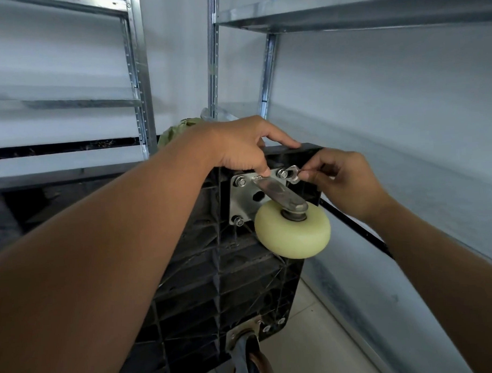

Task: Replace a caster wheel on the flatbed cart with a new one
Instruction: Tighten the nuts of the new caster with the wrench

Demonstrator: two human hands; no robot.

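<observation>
Caster wheel [292, 229], cream-coloured, sits in a metal fork [281, 195] whose mounting plate [241, 199] lies against the ribbed black underside of the flatbed cart [214, 271]. You have the cart stood on edge, its underside facing you, so the wheel projects toward you near the cart's upper corner. Nuts [240, 181] show at the plate's upper left, upper right and lower left corners; the fourth corner is hidden behind the fork.

Your left hand [238, 147] is draped over the cart's top edge, thumb lying along the rim, fingers curled down with the tips touching the top of the plate between the two upper nuts. Your right hand [342, 177] pinches a small flat wrench [293, 172] between thumb and fingertips, its ring end just beside the upper right nut; whether it is seated on the nut cannot be told.

At the cart's lower edge, a second caster [253, 359], dark and worn, hangs from a tarnished plate. Steel shelving [135, 78] stands behind and to the right. A green crumpled object [178, 130] shows behind your left wrist. Pale tiled floor [314, 337] lies below.
</observation>
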